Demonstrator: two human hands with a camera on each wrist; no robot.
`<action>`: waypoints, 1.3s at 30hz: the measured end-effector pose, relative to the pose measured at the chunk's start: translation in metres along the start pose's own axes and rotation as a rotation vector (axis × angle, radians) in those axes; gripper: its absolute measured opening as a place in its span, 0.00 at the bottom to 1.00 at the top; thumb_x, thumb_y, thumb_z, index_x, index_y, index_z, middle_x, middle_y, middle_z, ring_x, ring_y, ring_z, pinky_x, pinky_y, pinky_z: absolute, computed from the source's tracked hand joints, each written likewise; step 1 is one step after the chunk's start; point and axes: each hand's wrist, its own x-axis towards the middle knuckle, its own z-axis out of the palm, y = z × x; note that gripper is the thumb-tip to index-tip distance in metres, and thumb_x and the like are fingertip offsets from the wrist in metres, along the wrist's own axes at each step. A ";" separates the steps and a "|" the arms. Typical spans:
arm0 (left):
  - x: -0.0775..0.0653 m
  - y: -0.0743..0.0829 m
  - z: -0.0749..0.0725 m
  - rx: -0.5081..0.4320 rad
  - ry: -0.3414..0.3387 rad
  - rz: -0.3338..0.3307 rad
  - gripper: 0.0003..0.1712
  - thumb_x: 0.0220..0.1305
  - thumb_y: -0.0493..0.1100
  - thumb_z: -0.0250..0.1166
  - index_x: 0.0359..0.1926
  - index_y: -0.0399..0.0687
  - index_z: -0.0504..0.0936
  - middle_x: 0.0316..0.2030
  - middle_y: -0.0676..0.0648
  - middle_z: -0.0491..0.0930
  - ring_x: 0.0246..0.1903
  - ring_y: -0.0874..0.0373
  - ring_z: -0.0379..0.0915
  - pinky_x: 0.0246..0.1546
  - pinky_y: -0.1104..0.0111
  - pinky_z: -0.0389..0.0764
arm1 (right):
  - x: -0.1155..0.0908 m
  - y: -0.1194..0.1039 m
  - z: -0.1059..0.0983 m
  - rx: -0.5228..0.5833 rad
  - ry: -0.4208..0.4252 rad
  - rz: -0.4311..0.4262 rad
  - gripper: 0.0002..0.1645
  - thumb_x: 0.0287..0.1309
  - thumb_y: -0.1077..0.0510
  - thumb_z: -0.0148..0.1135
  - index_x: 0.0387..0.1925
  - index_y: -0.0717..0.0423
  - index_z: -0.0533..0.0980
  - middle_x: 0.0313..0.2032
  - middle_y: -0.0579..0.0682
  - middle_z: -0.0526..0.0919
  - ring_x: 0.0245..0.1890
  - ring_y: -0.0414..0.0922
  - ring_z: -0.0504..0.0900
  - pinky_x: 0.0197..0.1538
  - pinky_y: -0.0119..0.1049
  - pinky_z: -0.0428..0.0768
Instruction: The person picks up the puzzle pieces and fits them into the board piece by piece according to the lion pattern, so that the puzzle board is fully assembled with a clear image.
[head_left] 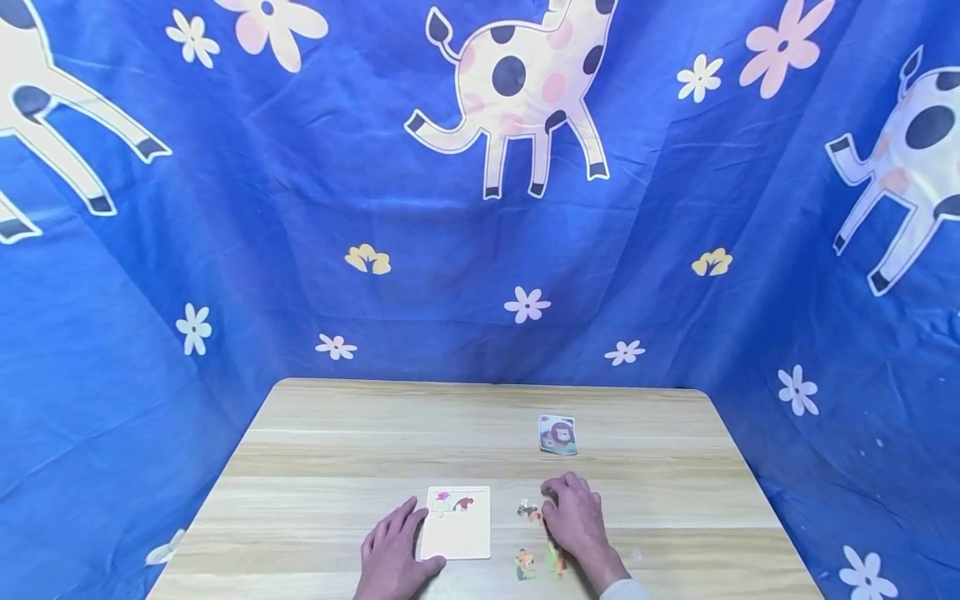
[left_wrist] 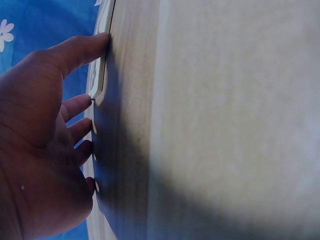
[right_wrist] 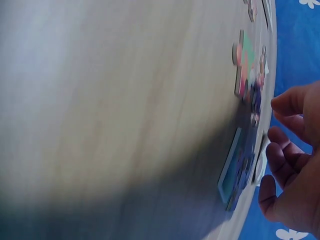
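A white square puzzle board lies on the table, two pieces set along its top: one with a pink flower, one dark red. My left hand rests at its left side, fingers spread, with the thumb touching the board's edge. Over loose jigsaw pieces to the right hovers my right hand, fingers loosely bent; no piece shows between them in the right wrist view. A grey-and-orange piece lies by its fingertips. Closer to me are an orange-and-green piece and others partly under the hand.
A small picture card with a lion lies farther back on the wood-grain table. Blue cloth printed with animals and flowers hangs behind the table and along both sides.
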 end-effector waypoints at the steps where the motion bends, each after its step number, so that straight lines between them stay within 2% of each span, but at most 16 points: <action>1: 0.000 0.000 0.000 0.002 0.000 0.001 0.46 0.40 0.63 0.72 0.61 0.51 0.73 0.69 0.46 0.64 0.64 0.41 0.61 0.61 0.37 0.59 | 0.000 0.001 -0.001 -0.003 0.004 -0.002 0.15 0.46 0.55 0.66 0.40 0.41 0.83 0.38 0.40 0.79 0.42 0.42 0.76 0.41 0.39 0.70; 12: 0.001 -0.001 -0.002 0.006 -0.018 0.000 0.47 0.40 0.63 0.72 0.62 0.51 0.73 0.70 0.46 0.64 0.65 0.40 0.60 0.61 0.37 0.59 | 0.000 0.013 -0.007 0.011 0.002 0.012 0.16 0.46 0.54 0.67 0.41 0.41 0.83 0.38 0.40 0.77 0.43 0.42 0.76 0.45 0.42 0.72; 19: 0.000 0.001 -0.005 0.001 -0.009 0.005 0.46 0.41 0.62 0.72 0.61 0.50 0.73 0.69 0.45 0.64 0.64 0.40 0.61 0.61 0.37 0.59 | 0.002 0.021 -0.014 0.029 0.001 0.012 0.20 0.45 0.59 0.67 0.45 0.45 0.82 0.43 0.45 0.77 0.46 0.46 0.75 0.47 0.46 0.74; 25: -0.001 0.002 -0.006 0.004 -0.005 0.010 0.46 0.41 0.62 0.72 0.61 0.50 0.73 0.69 0.45 0.65 0.64 0.40 0.61 0.61 0.37 0.60 | 0.002 0.027 -0.014 0.017 -0.020 0.022 0.23 0.46 0.59 0.66 0.49 0.46 0.81 0.46 0.47 0.77 0.48 0.47 0.74 0.49 0.49 0.74; 32: -0.003 -0.001 -0.001 0.002 -0.001 0.002 0.47 0.41 0.63 0.72 0.62 0.51 0.73 0.70 0.45 0.64 0.65 0.40 0.60 0.62 0.37 0.60 | 0.003 0.033 -0.013 -0.025 0.003 0.032 0.20 0.50 0.60 0.65 0.48 0.46 0.82 0.45 0.47 0.77 0.47 0.48 0.73 0.41 0.43 0.71; 39: -0.005 -0.001 0.001 -0.003 0.006 0.006 0.46 0.41 0.63 0.72 0.62 0.50 0.73 0.69 0.45 0.64 0.65 0.41 0.60 0.62 0.37 0.59 | 0.003 0.037 -0.011 -0.039 -0.038 0.082 0.23 0.51 0.58 0.65 0.51 0.48 0.80 0.45 0.46 0.77 0.47 0.47 0.73 0.40 0.42 0.70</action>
